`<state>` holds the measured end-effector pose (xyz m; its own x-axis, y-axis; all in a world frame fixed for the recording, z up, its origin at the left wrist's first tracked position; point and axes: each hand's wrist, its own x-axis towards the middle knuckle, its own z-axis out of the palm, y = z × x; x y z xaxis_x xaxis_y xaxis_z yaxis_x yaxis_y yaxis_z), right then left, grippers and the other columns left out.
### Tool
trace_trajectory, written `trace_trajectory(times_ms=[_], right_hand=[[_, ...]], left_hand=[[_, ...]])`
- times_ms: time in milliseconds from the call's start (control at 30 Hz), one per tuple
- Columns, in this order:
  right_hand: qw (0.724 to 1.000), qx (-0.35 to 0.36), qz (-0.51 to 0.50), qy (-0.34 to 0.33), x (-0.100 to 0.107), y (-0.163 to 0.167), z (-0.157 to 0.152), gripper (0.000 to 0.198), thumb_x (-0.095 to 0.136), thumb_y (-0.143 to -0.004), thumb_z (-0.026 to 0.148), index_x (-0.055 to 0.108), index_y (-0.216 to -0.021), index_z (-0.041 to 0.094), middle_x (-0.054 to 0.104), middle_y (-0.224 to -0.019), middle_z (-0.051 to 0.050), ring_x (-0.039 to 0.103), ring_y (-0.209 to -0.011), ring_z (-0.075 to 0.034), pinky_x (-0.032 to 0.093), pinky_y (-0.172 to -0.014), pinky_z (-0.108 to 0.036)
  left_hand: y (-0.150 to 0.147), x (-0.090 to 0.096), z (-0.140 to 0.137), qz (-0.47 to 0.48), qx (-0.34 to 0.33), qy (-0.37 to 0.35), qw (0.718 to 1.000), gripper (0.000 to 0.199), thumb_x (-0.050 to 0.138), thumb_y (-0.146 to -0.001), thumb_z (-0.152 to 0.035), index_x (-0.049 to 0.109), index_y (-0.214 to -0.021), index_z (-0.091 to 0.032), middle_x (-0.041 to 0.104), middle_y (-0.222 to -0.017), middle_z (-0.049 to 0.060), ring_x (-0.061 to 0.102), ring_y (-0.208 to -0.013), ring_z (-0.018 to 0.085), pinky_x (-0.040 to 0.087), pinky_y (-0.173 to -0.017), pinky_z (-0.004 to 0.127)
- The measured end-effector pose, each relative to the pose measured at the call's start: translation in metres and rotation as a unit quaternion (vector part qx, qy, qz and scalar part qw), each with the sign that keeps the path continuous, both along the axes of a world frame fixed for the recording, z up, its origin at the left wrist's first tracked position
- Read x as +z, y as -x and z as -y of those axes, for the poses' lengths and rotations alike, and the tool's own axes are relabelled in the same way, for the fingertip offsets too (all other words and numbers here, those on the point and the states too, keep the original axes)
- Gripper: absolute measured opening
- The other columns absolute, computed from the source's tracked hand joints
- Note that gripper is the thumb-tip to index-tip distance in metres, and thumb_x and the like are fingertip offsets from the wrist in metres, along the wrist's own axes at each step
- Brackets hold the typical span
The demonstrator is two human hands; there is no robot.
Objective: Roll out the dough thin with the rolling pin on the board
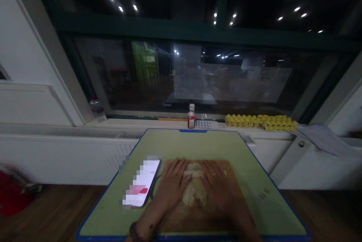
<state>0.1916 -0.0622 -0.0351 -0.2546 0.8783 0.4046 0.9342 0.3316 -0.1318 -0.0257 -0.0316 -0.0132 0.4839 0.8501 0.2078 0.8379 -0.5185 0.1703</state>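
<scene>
Between my hands runs a short pale rolling pin (194, 174), lying crosswise over a flattened sheet of dough (195, 193). My left hand (172, 182) rests flat over the pin's left end, fingers stretched forward. On the right end lies my right hand (215, 182), also flat with its fingers extended, a ring on one finger. Both palms cover the ends of the pin. The dough has an uneven edge towards me and shows on both sides of the pin. Beneath it all is a brown wooden board (183, 220).
The board lies on a green table (192, 144) with a blue rim. Left of it is a lit phone (143, 183). Along the windowsill stand a small red-labelled bottle (191, 118), yellow egg trays (260, 122), a grey cloth (322, 138) and a clear plastic bottle (97, 110).
</scene>
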Motion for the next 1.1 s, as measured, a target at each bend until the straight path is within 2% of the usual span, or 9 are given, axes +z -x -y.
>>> trace_trajectory(times_ms=[100, 267, 400, 567, 700, 800, 933, 1100], right_hand=[[0.999, 0.003, 0.014, 0.047, 0.010, -0.004, -0.015, 0.045, 0.032, -0.102, 0.033, 0.049, -0.142, 0.021, 0.052, -0.145, -0.006, 0.046, -0.135, -0.021, 0.036, -0.114, -0.043], [0.995, 0.034, 0.067, 0.060, 0.020, -0.005, -0.036, 0.049, 0.022, -0.104, 0.032, 0.052, -0.140, 0.018, 0.050, -0.146, -0.009, 0.043, -0.137, -0.025, 0.033, -0.115, -0.046], [0.991, -0.007, 0.063, 0.115, 0.028, -0.002, -0.057, 0.052, 0.023, -0.104, 0.036, 0.049, -0.143, 0.014, 0.048, -0.148, -0.010, 0.039, -0.140, -0.026, 0.030, -0.117, -0.046], [0.985, -0.026, 0.117, 0.124, 0.036, 0.005, -0.075, 0.049, 0.028, -0.100, 0.023, 0.048, -0.144, 0.018, 0.044, -0.150, -0.010, 0.033, -0.144, -0.026, 0.024, -0.119, -0.048], [0.981, -0.016, 0.138, 0.132, 0.039, 0.008, -0.088, 0.050, 0.033, -0.096, 0.016, 0.047, -0.144, 0.015, 0.047, -0.148, -0.014, 0.038, -0.141, -0.027, 0.027, -0.118, -0.048], [0.979, -0.005, 0.148, 0.138, 0.038, 0.007, -0.100, 0.048, 0.036, -0.095, 0.016, 0.051, -0.140, 0.017, 0.051, -0.144, -0.014, 0.045, -0.136, -0.024, 0.031, -0.115, -0.045], [0.978, 0.005, 0.158, 0.134, 0.032, 0.004, -0.110, 0.047, 0.038, -0.095, 0.017, 0.051, -0.139, 0.020, 0.053, -0.143, -0.012, 0.047, -0.135, -0.021, 0.033, -0.114, -0.043], [0.979, -0.007, 0.164, 0.122, 0.030, 0.003, -0.100, 0.048, 0.033, -0.097, 0.020, 0.048, -0.142, 0.021, 0.053, -0.143, -0.010, 0.043, -0.137, -0.023, 0.032, -0.114, -0.046]], left_hand=[[-0.005, 0.012, -0.010, -0.022, 0.016, 0.034, 0.999, 0.052, 0.031, -0.103, -0.044, 0.044, -0.147, -0.019, 0.038, -0.156, 0.007, 0.028, -0.146, 0.027, 0.023, -0.119, 0.053], [-0.012, 0.023, -0.027, -0.053, 0.031, 0.060, 0.996, 0.052, 0.031, -0.103, -0.044, 0.046, -0.146, -0.020, 0.033, -0.158, 0.007, 0.024, -0.148, 0.026, 0.019, -0.119, 0.053], [-0.018, 0.024, -0.046, -0.058, 0.058, 0.053, 0.995, 0.052, 0.026, -0.103, -0.046, 0.049, -0.144, -0.022, 0.038, -0.156, 0.007, 0.026, -0.147, 0.026, 0.017, -0.119, 0.053], [-0.026, 0.025, -0.072, -0.071, 0.097, 0.089, 0.989, 0.053, 0.025, -0.102, -0.046, 0.049, -0.144, -0.023, 0.039, -0.155, 0.009, 0.028, -0.146, 0.028, 0.019, -0.118, 0.055], [-0.029, 0.026, -0.087, -0.076, 0.105, 0.119, 0.984, 0.055, 0.025, -0.101, -0.049, 0.049, -0.143, -0.023, 0.039, -0.155, 0.011, 0.028, -0.146, 0.029, 0.020, -0.116, 0.056], [-0.029, 0.026, -0.093, -0.076, 0.105, 0.124, 0.984, 0.055, 0.027, -0.100, -0.051, 0.048, -0.143, -0.022, 0.040, -0.155, 0.011, 0.028, -0.145, 0.030, 0.020, -0.116, 0.055], [-0.029, 0.026, -0.096, -0.072, 0.111, 0.126, 0.983, 0.055, 0.029, -0.100, -0.051, 0.049, -0.142, -0.022, 0.041, -0.154, 0.011, 0.031, -0.144, 0.029, 0.022, -0.116, 0.054], [-0.029, 0.026, -0.086, -0.070, 0.109, 0.105, 0.986, 0.053, 0.028, -0.101, -0.050, 0.049, -0.143, -0.024, 0.041, -0.154, 0.009, 0.029, -0.145, 0.029, 0.021, -0.117, 0.052]])
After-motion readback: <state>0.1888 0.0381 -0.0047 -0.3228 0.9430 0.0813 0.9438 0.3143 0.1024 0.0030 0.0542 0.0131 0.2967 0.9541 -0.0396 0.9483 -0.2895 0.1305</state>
